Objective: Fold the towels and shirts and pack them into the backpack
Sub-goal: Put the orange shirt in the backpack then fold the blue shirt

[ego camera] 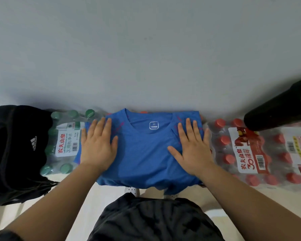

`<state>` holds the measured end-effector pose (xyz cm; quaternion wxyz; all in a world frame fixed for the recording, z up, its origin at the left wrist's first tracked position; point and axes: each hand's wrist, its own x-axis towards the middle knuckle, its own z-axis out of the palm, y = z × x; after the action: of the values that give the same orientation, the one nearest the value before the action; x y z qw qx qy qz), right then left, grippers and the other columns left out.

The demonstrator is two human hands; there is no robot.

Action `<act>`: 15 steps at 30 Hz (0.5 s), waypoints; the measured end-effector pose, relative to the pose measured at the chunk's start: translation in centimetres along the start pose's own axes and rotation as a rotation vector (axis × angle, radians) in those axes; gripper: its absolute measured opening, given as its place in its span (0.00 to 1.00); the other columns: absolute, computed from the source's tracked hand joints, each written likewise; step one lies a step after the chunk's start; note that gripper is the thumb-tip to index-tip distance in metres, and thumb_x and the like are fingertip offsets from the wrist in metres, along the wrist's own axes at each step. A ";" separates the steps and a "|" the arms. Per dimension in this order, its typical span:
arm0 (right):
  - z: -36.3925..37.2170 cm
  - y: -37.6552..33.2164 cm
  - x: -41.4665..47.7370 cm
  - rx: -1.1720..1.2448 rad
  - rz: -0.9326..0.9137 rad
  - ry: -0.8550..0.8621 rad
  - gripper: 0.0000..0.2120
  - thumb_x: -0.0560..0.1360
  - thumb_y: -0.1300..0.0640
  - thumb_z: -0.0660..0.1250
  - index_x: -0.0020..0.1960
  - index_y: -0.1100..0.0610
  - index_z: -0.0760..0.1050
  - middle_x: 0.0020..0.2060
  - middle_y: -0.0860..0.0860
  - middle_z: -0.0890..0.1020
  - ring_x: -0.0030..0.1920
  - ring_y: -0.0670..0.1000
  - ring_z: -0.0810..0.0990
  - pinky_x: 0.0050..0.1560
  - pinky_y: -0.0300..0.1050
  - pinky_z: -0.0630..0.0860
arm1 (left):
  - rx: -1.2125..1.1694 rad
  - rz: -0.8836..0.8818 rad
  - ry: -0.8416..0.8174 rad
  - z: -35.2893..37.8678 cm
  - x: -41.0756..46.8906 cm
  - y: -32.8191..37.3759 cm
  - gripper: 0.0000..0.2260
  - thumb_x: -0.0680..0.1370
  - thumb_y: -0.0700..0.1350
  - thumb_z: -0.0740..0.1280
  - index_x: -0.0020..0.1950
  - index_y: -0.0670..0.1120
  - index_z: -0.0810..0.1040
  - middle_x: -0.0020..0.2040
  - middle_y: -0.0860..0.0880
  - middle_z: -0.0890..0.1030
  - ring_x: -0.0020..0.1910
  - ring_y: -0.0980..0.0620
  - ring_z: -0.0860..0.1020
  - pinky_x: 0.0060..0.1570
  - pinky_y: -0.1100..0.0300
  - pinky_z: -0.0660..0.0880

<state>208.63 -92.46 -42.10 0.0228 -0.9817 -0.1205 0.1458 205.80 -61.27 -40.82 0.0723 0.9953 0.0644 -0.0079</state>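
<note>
Head-worn view, facing down, close over hands (97, 145)

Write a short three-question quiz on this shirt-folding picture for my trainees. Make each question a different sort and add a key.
1. True or false: the left hand and the right hand both lie flat, fingers straight, on the blue shirt.
2. Where is the black backpack? A) on the person's left B) on the person's right C) on top of the shirt
3. Fill in: the bottle pack beside the right hand has ___ caps.

Key: 1 true; 2 A; 3 red.
</note>
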 end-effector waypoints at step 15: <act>0.4 -10.8 0.9 -0.126 -0.300 0.011 0.39 0.76 0.26 0.36 0.82 0.43 0.43 0.81 0.54 0.41 0.80 0.62 0.38 0.73 0.74 0.37 | -0.061 -0.236 0.014 -0.7 -1.4 -5.5 0.15 0.72 0.49 0.74 0.54 0.43 0.81 0.48 0.42 0.78 0.50 0.38 0.75 0.50 0.45 0.73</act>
<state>206.91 -81.77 -41.85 -0.0164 -0.9529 -0.2747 0.1275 203.68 -55.93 -40.90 0.1006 0.9781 0.1818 -0.0073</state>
